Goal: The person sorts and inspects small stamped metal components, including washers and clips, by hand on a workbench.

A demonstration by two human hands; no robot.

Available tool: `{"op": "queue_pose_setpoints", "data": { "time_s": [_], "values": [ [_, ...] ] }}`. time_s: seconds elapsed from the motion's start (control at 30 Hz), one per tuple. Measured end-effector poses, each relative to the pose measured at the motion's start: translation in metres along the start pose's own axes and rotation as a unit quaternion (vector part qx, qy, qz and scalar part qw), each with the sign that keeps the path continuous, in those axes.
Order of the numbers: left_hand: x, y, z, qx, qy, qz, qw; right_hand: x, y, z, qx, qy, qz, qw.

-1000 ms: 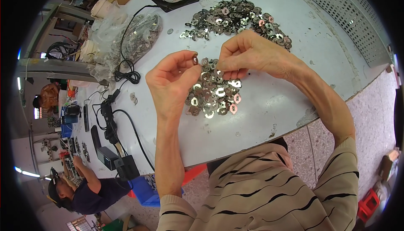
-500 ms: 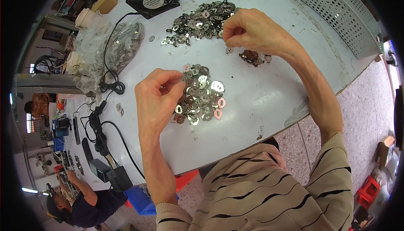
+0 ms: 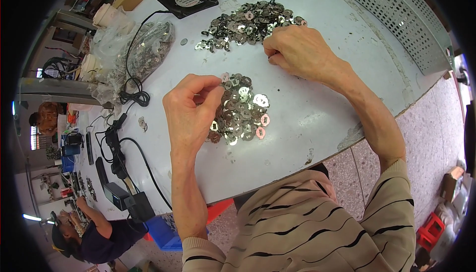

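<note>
While both hands are busy over the tabletop [image 3: 307,140], small flat metal discs [image 3: 260,100] lie on it in two loose piles. One, the near pile [image 3: 242,116], sits just right of the left hand [image 3: 191,108]; the other, the far pile [image 3: 248,23], spreads farther from the person, with the right hand [image 3: 302,51] at its lower right edge. The handling looks well short of finished, since plenty of discs remain in each pile, but which pile counts as done cannot be told from here.

Left thumb and forefinger come together at the near pile's upper left edge; whether a disc is between them cannot be told. The right grip is bent inward, its fingertips turned down and partly hidden, so its hold is unclear too.

Being roundish, the discs show no marked long axis; they lie mostly flat or overlapping, their cut-outs facing various ways. As heaps, the near pile stretches mainly away from the person, whereas the far pile runs left to right, its right end wrapping toward the right hand. One lone disc [image 3: 184,41] lies apart, between the far pile and a clear bag [image 3: 156,49].
</note>
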State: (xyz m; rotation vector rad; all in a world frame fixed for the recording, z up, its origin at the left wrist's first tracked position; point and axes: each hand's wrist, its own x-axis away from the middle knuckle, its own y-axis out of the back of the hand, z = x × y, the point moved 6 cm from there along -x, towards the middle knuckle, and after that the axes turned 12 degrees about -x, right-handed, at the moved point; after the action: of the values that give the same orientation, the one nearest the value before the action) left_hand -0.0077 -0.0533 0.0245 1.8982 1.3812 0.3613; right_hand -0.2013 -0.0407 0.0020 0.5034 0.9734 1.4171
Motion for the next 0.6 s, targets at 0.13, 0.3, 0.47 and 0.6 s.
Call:
{"op": "queue_pose_setpoints", "data": {
  "time_s": [0.13,0.3,0.47,0.6],
  "values": [
    [0.0,-0.001,0.002,-0.004,-0.008,-0.007,1.0,0.0,-0.001,-0.001,0.014,0.014,-0.012,1.0],
    [0.0,-0.003,0.0,0.011,-0.027,-0.019,0.999,-0.002,-0.003,0.001,-0.079,0.046,-0.041,0.995],
    [0.002,-0.009,0.001,0.064,-0.015,-0.014,0.998,-0.005,-0.002,0.021,-0.244,0.02,0.041,0.969],
    [0.005,-0.016,0.0,0.149,0.004,0.002,0.989,-0.002,-0.01,0.029,-0.397,-0.015,0.067,0.915]
  ]
}}
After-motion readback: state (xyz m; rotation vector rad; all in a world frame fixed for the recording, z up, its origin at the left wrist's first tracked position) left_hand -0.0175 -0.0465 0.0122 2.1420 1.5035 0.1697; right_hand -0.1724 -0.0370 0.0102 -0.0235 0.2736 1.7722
